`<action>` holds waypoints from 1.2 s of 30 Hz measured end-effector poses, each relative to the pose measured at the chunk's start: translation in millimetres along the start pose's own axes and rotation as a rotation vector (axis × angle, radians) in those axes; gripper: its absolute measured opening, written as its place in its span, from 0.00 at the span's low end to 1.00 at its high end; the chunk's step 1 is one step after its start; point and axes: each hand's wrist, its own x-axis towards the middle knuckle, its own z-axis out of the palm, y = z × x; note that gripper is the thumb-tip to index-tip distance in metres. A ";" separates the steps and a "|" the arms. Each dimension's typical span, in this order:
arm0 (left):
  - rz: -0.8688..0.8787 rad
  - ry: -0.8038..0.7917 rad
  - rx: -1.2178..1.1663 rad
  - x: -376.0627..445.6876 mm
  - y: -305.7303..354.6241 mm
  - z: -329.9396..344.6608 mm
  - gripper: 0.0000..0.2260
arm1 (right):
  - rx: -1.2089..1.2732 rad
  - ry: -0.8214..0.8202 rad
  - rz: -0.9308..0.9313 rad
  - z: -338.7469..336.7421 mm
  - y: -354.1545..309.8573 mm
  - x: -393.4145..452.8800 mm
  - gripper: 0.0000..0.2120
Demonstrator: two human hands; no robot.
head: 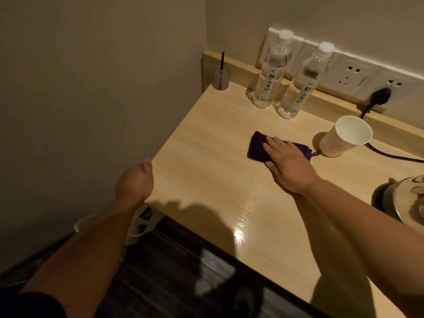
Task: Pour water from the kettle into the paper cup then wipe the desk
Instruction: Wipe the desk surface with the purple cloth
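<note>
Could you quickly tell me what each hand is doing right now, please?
Left hand: loosely closed at the desk edge, holding nothing visible.
Right hand: open, flat, pressing on the dark cloth.

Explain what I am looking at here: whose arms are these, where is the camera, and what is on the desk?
There is no machine here. A person wears a wide-angle camera on the head, so the single picture looks forward and down at their own bare arms.

The right hand lies flat, fingers spread, on a folded dark purple cloth on the pale wooden desk; it presses rather than closes a grip. The left hand hangs curled beside the desk's left edge, holding nothing visible.

Also on the desk: a white paper cup, two clear plastic water bottles with white caps and a small jar with a black stick. The metal kettle shows partly at the right edge. A black plug sits in the wall socket.
</note>
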 end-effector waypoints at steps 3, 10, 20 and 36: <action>0.007 -0.010 0.031 -1.6 -2.3 -0.9 0.30 | 0.070 -0.074 -0.019 9.1 -45.9 -83.0 0.27; -0.034 -0.073 0.049 -6.2 2.6 -5.0 0.31 | 0.117 -0.114 -0.053 40.2 -123.7 -228.0 0.25; 0.312 -0.001 0.227 -57.3 46.8 31.4 0.28 | 1.891 -0.067 0.780 -37.2 -143.0 -259.1 0.16; 0.320 0.054 0.330 -60.6 54.9 46.8 0.27 | -0.022 0.020 0.252 -17.2 34.7 -104.5 0.23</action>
